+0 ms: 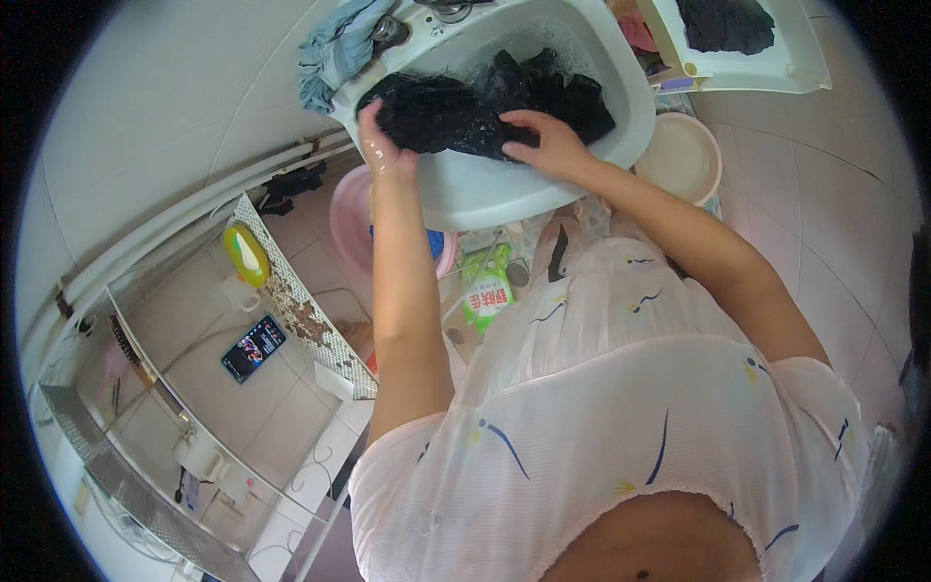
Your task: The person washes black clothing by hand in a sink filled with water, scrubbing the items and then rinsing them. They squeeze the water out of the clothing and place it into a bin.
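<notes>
A black wet cloth or garment (465, 109) lies bunched across the white washbasin (502, 193), in soapy water. At the basin's left side, my left hand (385, 142) is wet and grips the cloth's left end, its thumb up and the other fingers partly hidden under the fabric. My right hand (545, 145) rests at the cloth's front edge, thumb and fingers spread around a fold; whether it grips the fabric I cannot tell. A faucet (447, 9) shows at the basin's back edge, and a blue-grey cloth (338, 54) drapes over the back left corner.
Left of me, a glass shelf with a perforated metal rim (305, 313) bears a yellow soap dish (247, 254) and a smartphone (254, 349). Below the basin are a pink basin (349, 218) and a green pouch (487, 287). A pale bucket (680, 160) and a white tray (793, 69) are right.
</notes>
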`<state>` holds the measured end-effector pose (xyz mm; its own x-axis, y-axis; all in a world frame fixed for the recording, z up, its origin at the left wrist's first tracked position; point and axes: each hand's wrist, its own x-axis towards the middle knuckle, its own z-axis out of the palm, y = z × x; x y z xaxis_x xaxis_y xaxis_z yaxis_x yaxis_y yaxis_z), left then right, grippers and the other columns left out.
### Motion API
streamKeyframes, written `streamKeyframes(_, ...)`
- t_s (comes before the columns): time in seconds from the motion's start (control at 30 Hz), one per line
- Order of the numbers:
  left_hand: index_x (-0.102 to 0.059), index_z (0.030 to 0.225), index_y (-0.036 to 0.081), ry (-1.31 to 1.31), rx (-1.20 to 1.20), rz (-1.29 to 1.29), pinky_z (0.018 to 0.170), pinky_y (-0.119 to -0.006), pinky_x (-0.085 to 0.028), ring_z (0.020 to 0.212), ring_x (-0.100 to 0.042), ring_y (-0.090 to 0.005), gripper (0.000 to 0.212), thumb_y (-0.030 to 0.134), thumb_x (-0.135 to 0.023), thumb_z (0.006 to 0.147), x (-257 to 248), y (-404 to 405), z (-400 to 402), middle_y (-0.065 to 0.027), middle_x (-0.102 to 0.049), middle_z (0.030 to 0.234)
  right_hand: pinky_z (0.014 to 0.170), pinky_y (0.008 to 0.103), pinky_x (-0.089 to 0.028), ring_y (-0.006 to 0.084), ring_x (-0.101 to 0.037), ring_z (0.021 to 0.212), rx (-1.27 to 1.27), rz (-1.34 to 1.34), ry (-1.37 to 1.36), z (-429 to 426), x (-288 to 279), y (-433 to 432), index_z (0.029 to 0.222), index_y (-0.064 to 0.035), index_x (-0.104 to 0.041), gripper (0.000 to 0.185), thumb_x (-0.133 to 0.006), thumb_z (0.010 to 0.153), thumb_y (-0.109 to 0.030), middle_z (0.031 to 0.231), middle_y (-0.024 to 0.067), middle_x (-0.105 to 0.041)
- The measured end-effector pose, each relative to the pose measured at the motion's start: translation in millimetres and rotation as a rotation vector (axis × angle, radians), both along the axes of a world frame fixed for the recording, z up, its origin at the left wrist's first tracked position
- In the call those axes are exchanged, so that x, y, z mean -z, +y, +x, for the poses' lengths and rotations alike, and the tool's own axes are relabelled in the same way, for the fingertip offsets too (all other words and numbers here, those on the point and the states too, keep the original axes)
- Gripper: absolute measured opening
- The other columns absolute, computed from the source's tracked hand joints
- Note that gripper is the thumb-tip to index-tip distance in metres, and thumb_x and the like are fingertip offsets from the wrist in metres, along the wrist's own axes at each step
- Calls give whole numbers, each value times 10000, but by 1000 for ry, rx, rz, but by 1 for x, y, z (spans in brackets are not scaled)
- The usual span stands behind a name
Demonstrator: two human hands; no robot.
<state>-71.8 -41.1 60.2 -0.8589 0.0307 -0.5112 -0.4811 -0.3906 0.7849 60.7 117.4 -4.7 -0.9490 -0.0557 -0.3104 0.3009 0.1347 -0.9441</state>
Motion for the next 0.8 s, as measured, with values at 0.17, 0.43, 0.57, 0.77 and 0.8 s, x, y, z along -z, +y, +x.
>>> streamKeyframes(0.17, -530, 956, 0, 201, -45, 332, 797, -375, -426, 863, -539, -275, 403, 251, -479, 645, -84, 15, 28, -127, -562, 935, 806, 339, -420, 245, -497, 981, 75, -1106, -941, -15, -42, -3, 1051, -21, -477, 634, -481, 720, -562, 1018, 173, -527)
streamKeyframes(0.43, -498, 953, 24, 385, 201, 416, 920, -317, -295, 1034, -416, -225, 353, 156, -491, 625, -46, 23, 113, -114, -502, 1049, 862, 379, -387, 249, -511, 922, -245, -1221, 446, -87, -73, 10, 1222, 2, -240, 681, -598, 727, -299, 1134, 160, -441)
streamKeyframes(0.57, -410, 1111, 64, -6, 212, 717, 919, -450, -254, 1051, -384, -274, 592, 506, -422, 717, 6, -20, 107, -147, -374, 1193, 649, 260, -467, 137, -557, 661, -236, -1116, -487, -104, -108, 11, 1040, 5, -451, 440, -572, 722, -275, 876, 82, -561)
streamKeyframes(0.77, -189, 1294, 88, 56, 128, 753, 949, -515, -174, 1196, -227, -320, 978, 762, -348, 604, 65, 9, 66, -144, -235, 1309, 524, 215, -433, 96, -527, 606, -725, -429, -396, -86, -147, 29, 911, -24, -557, 348, -627, 659, -253, 788, 51, -602)
streamKeyframes(0.8, -266, 1261, 53, 134, 133, 749, 964, -466, -198, 1174, -281, -303, 958, 764, -306, 620, 60, 14, 58, -141, -328, 1261, 522, 214, -430, 92, -521, 610, -761, -399, -425, -81, -150, 29, 906, -25, -560, 355, -634, 653, -262, 790, 48, -602)
